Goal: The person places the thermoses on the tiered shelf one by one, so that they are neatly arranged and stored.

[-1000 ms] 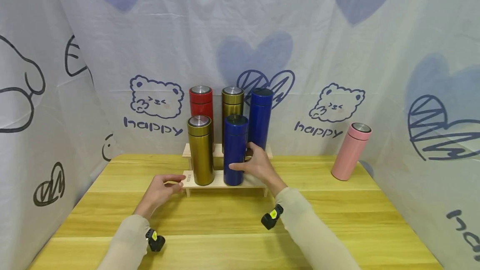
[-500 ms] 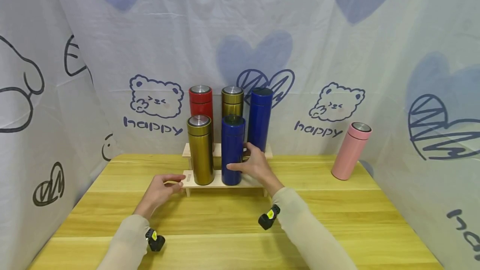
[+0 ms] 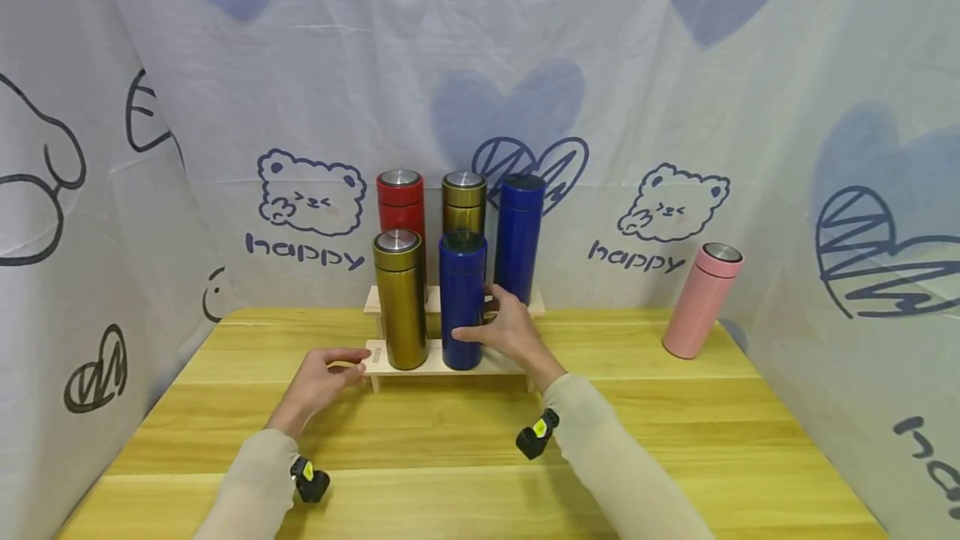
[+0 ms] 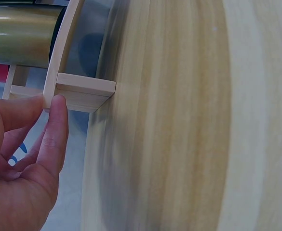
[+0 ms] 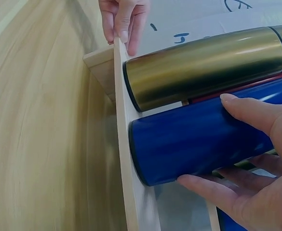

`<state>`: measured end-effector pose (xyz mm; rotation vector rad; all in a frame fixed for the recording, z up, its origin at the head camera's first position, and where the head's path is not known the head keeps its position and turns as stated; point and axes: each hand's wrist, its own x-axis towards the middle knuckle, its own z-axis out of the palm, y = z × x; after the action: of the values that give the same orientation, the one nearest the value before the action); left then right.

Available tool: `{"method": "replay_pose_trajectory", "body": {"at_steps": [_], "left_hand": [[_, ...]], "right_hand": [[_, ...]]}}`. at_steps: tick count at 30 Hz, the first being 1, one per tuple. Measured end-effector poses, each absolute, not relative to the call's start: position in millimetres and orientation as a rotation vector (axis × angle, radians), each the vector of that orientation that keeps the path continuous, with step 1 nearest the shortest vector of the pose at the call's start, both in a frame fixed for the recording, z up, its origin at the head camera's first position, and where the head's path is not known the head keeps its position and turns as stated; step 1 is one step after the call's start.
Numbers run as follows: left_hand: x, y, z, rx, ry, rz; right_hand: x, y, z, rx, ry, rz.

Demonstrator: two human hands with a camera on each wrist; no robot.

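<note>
My right hand (image 3: 510, 327) holds the front blue thermos (image 3: 461, 298) low on its body, thumb on one side and fingers round the other. This bottle stands upright on the lower step of a two-tier wooden stand (image 3: 498, 363). To its left on that step is a gold thermos (image 3: 403, 307). In the left wrist view, my left hand (image 4: 30, 149) pinches the end of the lower board between thumb and finger. Behind, on the upper step, stand a red thermos (image 3: 401, 211), a second gold thermos (image 3: 463, 207), partly hidden, and a second blue thermos (image 3: 519, 236).
A pink thermos (image 3: 701, 302) stands apart at the right rear of the wooden table (image 3: 420, 457). Printed white cloth (image 3: 525, 15) hangs close behind the stand and along both sides.
My right hand has shifted the front blue thermos slightly left along the lower step, closer to the gold one. The left hand has stayed at the stand's end.
</note>
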<state>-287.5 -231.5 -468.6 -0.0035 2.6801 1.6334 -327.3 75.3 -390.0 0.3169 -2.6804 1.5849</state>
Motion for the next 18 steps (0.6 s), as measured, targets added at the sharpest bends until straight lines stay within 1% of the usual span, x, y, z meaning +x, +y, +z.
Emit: {"method": "replay_pose_trajectory", "body": {"at_steps": [12, 18], "left_hand": [[-286.3, -230.9, -468.3, 0.001, 2.693, 1.622], [-286.7, -230.8, -468.0, 0.006, 2.686, 1.631]], "right_hand": [[-325.2, 74.9, -390.9, 0.296, -2.717, 1.555], [-325.7, 76.6, -391.3, 0.348, -2.686, 1.578]]}}
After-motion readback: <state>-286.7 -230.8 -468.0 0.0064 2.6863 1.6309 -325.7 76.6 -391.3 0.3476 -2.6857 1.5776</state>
